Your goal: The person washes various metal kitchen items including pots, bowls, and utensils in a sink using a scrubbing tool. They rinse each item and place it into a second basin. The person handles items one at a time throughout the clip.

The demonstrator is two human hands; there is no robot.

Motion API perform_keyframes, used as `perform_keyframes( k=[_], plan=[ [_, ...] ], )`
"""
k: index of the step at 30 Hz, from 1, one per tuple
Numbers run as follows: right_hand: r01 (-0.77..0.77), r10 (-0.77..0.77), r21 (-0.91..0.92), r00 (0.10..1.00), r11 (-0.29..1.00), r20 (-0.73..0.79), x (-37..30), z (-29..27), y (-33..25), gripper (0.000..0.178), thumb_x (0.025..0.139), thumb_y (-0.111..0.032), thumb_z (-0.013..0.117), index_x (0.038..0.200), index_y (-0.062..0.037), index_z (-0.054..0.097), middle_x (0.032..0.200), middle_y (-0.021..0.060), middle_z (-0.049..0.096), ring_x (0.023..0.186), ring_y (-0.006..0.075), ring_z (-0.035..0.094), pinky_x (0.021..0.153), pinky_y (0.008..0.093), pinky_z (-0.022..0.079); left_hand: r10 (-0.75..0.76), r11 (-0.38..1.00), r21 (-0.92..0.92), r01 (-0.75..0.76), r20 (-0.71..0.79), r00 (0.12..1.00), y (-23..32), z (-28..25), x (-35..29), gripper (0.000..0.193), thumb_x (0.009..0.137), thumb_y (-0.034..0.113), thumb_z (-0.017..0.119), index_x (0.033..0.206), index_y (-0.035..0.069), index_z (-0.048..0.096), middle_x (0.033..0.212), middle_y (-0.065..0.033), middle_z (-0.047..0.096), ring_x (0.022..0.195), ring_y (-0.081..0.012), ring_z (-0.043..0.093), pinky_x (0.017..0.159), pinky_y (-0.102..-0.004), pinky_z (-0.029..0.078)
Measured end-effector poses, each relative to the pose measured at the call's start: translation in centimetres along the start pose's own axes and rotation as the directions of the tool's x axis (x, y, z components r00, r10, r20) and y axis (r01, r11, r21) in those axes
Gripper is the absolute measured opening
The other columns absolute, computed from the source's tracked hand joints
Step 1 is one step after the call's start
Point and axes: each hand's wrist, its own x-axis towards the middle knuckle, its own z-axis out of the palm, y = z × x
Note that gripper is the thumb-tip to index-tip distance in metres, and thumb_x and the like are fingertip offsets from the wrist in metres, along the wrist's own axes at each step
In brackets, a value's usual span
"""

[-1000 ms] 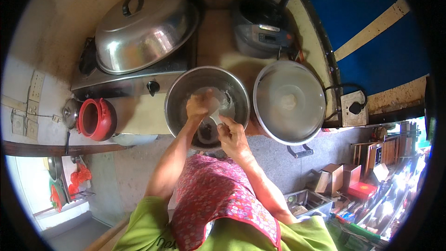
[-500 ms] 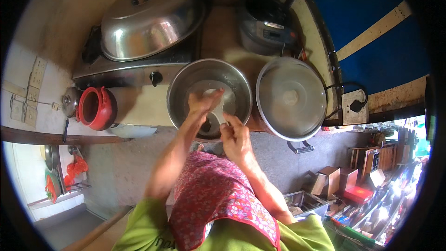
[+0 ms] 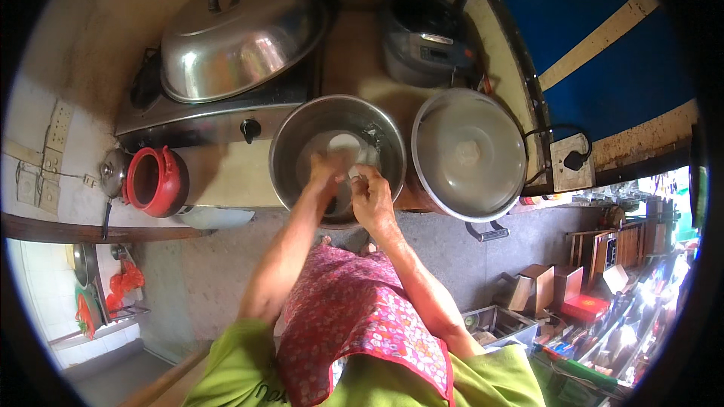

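A deep stainless steel pot (image 3: 282, 169) stands at the counter's front edge, with water in it. My right hand (image 3: 372, 196) is closed around the handle of a white spoon (image 3: 368, 155) over the pot. Its exact shape is partly hidden by my fingers and blur. My left hand (image 3: 326, 172) is inside the pot beside the spoon, its fingers smeared by motion. Whether they touch the spoon I cannot tell. Drops splash near the pot's far right wall.
Right of the pot stands a large lidded pot (image 3: 469, 152). A rice cooker (image 3: 426, 49) is behind. A big domed lid (image 3: 237, 45) covers something on the gas stove (image 3: 211, 126). A red clay pot (image 3: 156, 182) sits at left, and a wall socket (image 3: 571, 162) at right.
My right hand has moved slightly left and up with the spoon. My left hand has dropped lower into the pot and is now blurred. Drops now splash at the pot's far right.
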Motion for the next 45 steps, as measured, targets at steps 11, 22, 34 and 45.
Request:
perform_keyframes(
  k=[11,22,34,45],
  plan=[
    [-0.247,0.240,0.160,0.969,0.956,0.062,1.8,1.8,3.4,0.030,0.092,-0.013,0.052,0.116,0.0044,0.054,0.071,0.0130,0.059,0.058,0.0219,0.057,0.053,0.0320,0.045,0.117,0.587,0.802,-0.109,0.050,0.992,2.7,1.1,2.3,0.040,0.086,0.038,0.056,0.105,0.006,0.071,0.104,-0.0200,0.069,0.097,-0.0346,0.067,0.081,-0.0417,0.053],
    [-0.284,0.239,0.071,0.896,0.956,0.375,5.2,0.4,1.3,0.037,0.089,-0.011,0.051,0.122,0.0041,0.044,0.073,0.0088,0.058,0.055,0.0152,0.055,0.041,0.0276,0.043,0.323,0.692,0.691,-0.208,-0.040,0.945,0.7,0.0,3.8,0.029,0.095,0.024,0.051,0.085,0.004,0.070,0.075,-0.0121,0.064,0.070,-0.0251,0.064,0.059,-0.0380,0.049],
    [-0.182,0.372,-0.470,0.859,0.864,0.352,13.8,4.6,5.4,0.047,0.080,-0.020,0.060,0.121,0.0031,0.055,0.104,0.0258,0.065,0.083,0.0366,0.068,0.070,0.0457,0.055,-0.161,0.987,0.021,0.159,0.084,0.983,-0.4,-1.6,5.9,0.015,0.090,0.009,0.056,0.103,0.005,0.064,0.087,-0.0124,0.065,0.072,-0.0246,0.063,0.056,-0.0346,0.050],
    [0.524,-0.255,-0.689,0.850,0.500,0.461,4.4,1.0,0.8,0.026,0.074,-0.017,0.061,0.099,-0.0081,0.064,0.108,0.0115,0.056,0.100,0.0323,0.053,0.087,0.0455,0.039,0.198,0.311,0.881,-0.357,0.307,0.931,4.5,-2.5,2.3,0.041,0.097,0.031,0.041,0.120,0.000,0.056,0.098,-0.0269,0.065,0.093,-0.0320,0.067,0.079,-0.0446,0.052]
  ],
)
